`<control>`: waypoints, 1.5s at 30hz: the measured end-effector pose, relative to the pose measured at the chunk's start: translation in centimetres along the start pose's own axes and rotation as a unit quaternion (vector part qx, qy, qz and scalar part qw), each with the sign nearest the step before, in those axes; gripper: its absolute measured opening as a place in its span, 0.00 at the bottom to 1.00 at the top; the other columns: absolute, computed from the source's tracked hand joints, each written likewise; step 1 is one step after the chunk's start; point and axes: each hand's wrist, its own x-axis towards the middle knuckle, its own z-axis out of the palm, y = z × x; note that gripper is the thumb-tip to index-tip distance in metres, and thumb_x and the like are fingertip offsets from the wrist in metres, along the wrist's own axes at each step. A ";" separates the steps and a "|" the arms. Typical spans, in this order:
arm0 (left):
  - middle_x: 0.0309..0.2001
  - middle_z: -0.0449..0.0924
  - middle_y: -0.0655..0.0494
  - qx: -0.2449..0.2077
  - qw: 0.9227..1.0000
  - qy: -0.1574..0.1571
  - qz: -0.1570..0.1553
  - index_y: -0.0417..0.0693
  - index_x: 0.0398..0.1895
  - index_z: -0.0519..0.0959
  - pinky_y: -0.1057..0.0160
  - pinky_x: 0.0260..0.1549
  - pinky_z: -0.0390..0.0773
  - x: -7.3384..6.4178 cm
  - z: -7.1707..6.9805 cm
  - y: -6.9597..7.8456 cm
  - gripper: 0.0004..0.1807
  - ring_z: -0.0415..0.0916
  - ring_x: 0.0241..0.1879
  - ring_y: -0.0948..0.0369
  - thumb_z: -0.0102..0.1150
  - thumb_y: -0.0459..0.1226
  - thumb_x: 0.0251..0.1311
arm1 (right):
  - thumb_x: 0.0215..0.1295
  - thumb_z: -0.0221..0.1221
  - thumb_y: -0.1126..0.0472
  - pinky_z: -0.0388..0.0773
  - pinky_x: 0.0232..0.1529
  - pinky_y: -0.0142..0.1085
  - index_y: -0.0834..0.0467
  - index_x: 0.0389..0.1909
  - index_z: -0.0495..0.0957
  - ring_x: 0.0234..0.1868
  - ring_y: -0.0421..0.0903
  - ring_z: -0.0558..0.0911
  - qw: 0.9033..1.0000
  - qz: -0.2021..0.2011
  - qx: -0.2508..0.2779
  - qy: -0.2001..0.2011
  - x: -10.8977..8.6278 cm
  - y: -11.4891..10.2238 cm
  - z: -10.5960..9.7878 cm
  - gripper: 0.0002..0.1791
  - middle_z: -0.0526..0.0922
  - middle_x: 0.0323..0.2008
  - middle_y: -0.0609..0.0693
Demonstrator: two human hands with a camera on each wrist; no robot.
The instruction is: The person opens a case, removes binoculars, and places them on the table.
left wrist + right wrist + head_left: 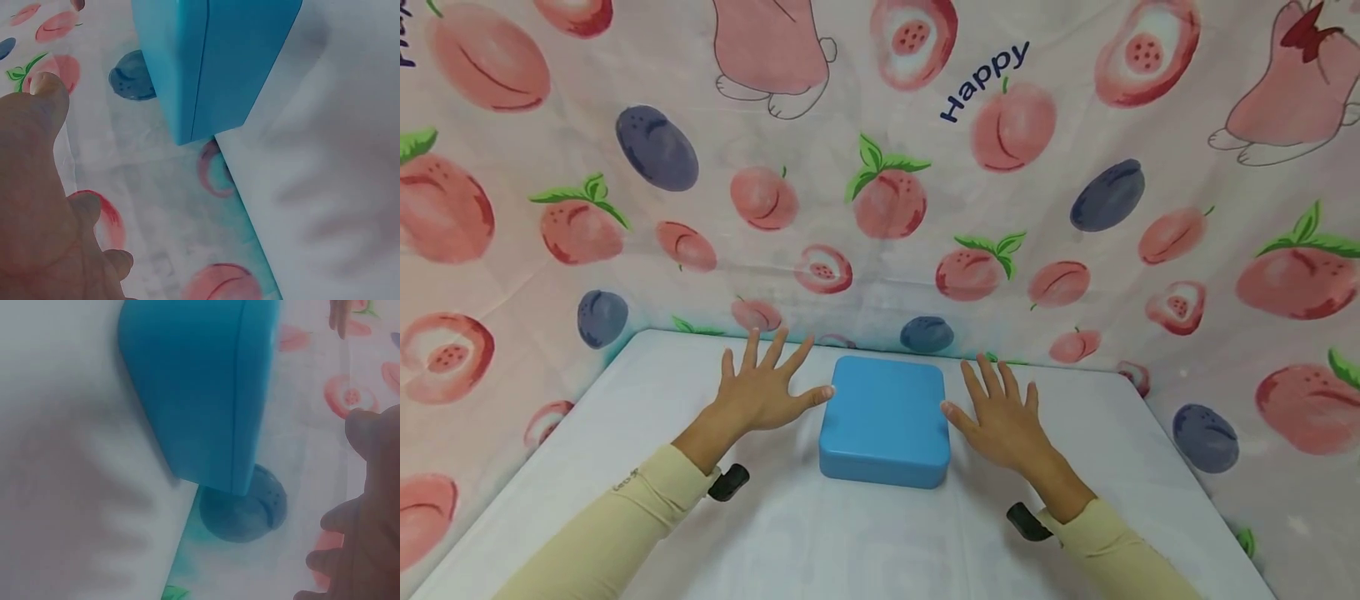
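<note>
On the white table (760,542), near its back edge, the blue box (886,421) lies flat between your two hands, a thin seam along its side. Your left hand (763,396) hovers just beside it with fingers spread wide, thumb nearest the box. Your right hand (1003,425) hovers at the other side, fingers also spread, thumb toward the box. Behind the table you face a fruit-printed cloth (820,167).
</note>
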 end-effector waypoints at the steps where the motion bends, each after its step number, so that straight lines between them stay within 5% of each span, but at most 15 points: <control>1: 0.87 0.35 0.44 -0.001 1.000 0.000 0.001 0.66 0.86 0.46 0.20 0.73 0.31 0.0 0.1 0.0 0.52 0.24 0.83 0.33 0.44 0.76 0.65 | 0.77 0.48 0.32 0.34 0.73 0.80 0.55 0.85 0.47 0.84 0.70 0.41 1.000 0.002 0.001 -0.003 0.0 0.0 0.1 0.47 0.43 0.85 0.61; 45: 0.85 0.42 0.38 -0.031 0.999 -0.023 0.002 0.60 0.85 0.51 0.22 0.76 0.36 0.2 4.9 -1.0 0.52 0.30 0.83 0.29 0.48 0.73 0.65 | 0.77 0.50 0.34 0.41 0.75 0.78 0.57 0.84 0.49 0.84 0.71 0.45 0.997 0.032 0.061 -0.042 -0.7 0.1 4.0 0.47 0.46 0.85 0.62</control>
